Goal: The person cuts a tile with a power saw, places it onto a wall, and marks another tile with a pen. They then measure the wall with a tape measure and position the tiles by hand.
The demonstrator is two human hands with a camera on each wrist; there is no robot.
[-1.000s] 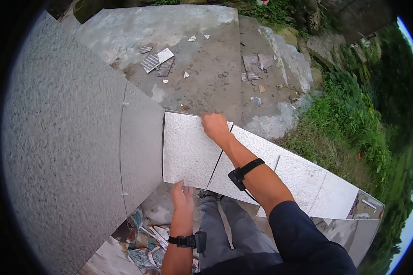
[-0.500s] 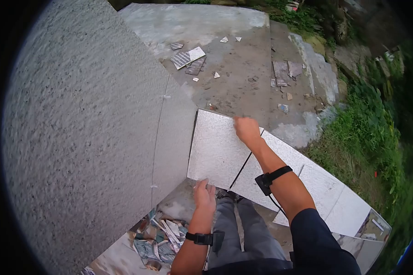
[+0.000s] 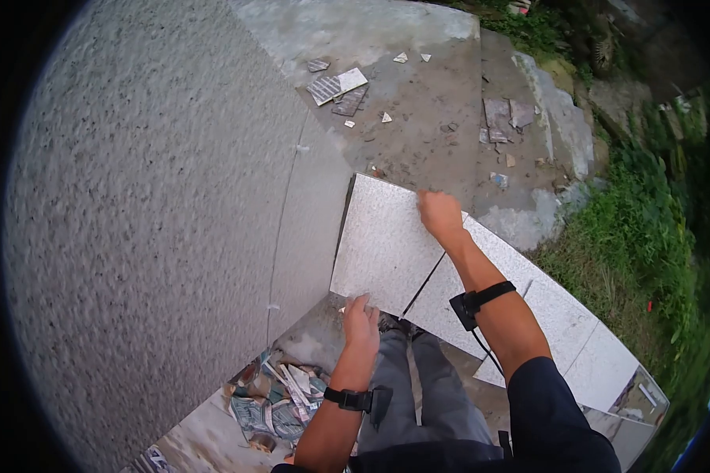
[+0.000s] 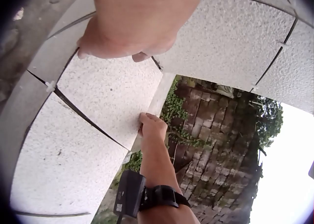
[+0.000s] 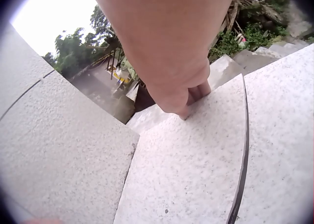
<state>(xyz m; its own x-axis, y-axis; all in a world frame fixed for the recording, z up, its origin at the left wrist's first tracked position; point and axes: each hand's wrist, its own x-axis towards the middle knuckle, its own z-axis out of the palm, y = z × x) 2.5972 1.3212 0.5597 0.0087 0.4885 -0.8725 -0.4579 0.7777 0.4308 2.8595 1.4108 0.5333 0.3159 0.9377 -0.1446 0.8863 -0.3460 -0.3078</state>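
Observation:
A square speckled white tile [image 3: 386,246] lies at the wall end of a narrow ledge. My right hand [image 3: 442,214] holds its far edge, fingers curled over the edge in the right wrist view. At the near edge is my left hand [image 3: 361,322], its fingers loosely extended and fingertips right at the tile's border. In the left wrist view this hand covers part of the tile's corner. A dark gap [image 5: 240,170] separates the tile from the neighbouring tile [image 3: 442,292]. A small white spacer [image 4: 50,86] sits in that gap near the tile's near edge.
A tall textured tiled wall [image 3: 158,197] rises on the left. More white tiles [image 3: 556,323] run along the ledge to the right. Broken tile pieces [image 3: 343,88] lie on the concrete beyond, and crumpled packaging [image 3: 280,406] lies below. Grass [image 3: 615,244] grows past the ledge.
The head view has swung left, so the tile and both hands appear farther right. Both hands stay at the same edges of the tile, the right at the far one, the left at the near one.

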